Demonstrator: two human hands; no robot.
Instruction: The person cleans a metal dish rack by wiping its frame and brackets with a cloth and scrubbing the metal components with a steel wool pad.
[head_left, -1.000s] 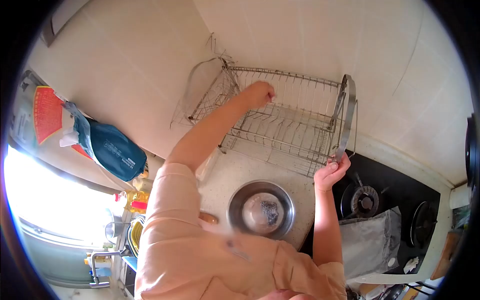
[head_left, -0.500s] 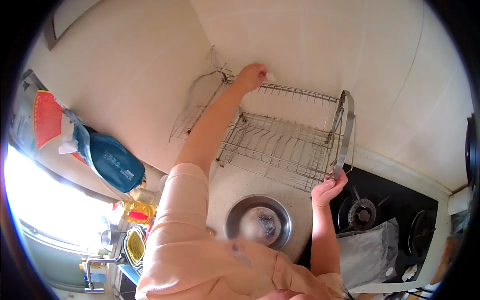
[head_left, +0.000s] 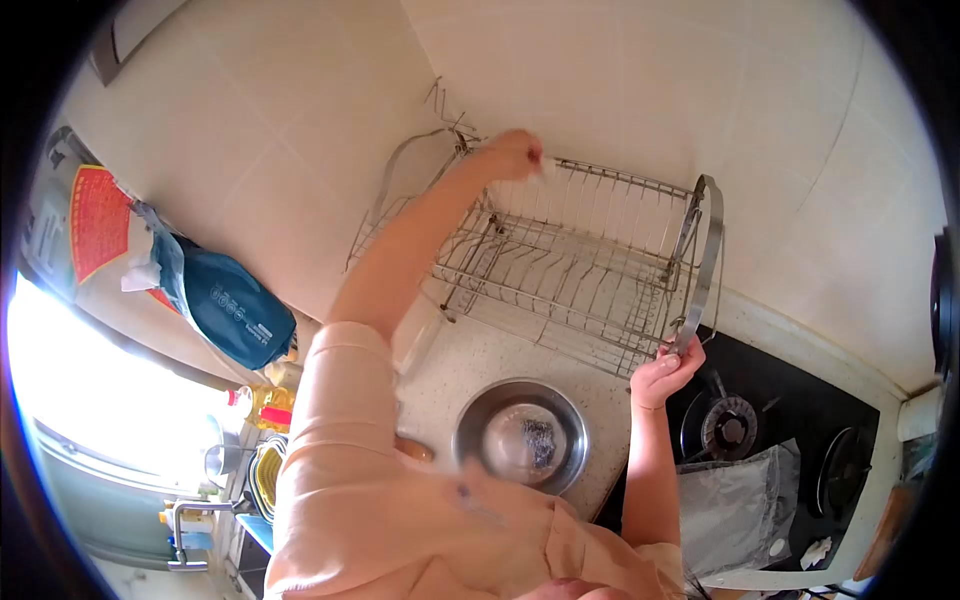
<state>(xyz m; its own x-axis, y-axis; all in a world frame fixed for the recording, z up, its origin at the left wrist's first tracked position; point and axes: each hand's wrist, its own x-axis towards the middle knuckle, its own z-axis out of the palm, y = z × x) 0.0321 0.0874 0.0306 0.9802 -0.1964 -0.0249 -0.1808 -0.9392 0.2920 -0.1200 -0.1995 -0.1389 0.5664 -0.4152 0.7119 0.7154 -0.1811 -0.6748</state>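
A wire dish rack (head_left: 575, 262) with two tiers stands against the tiled wall on the countertop. My left hand (head_left: 515, 155) is at the rack's upper back rail, its fingers closed around a small white piece (head_left: 543, 172), perhaps tissue or cloth, blurred by motion. My right hand (head_left: 668, 370) grips the lower front end of the rack's curved flat metal side band (head_left: 712, 235). In front of the rack sits a steel bowl (head_left: 470, 418) with cloudy liquid and a dark scouring pad (head_left: 538, 443) in it.
To the right is a black gas stove (head_left: 790, 400) with a clear plastic bag (head_left: 740, 505) on it. At the left are a hanging blue package (head_left: 235, 310), an oil bottle (head_left: 268, 407), stacked yellow-rimmed baskets (head_left: 265, 475) and a faucet (head_left: 180, 530).
My left hand has shifted slightly right along the rack's back rail with the white piece. My right hand keeps its grip on the side band. The view has moved a little.
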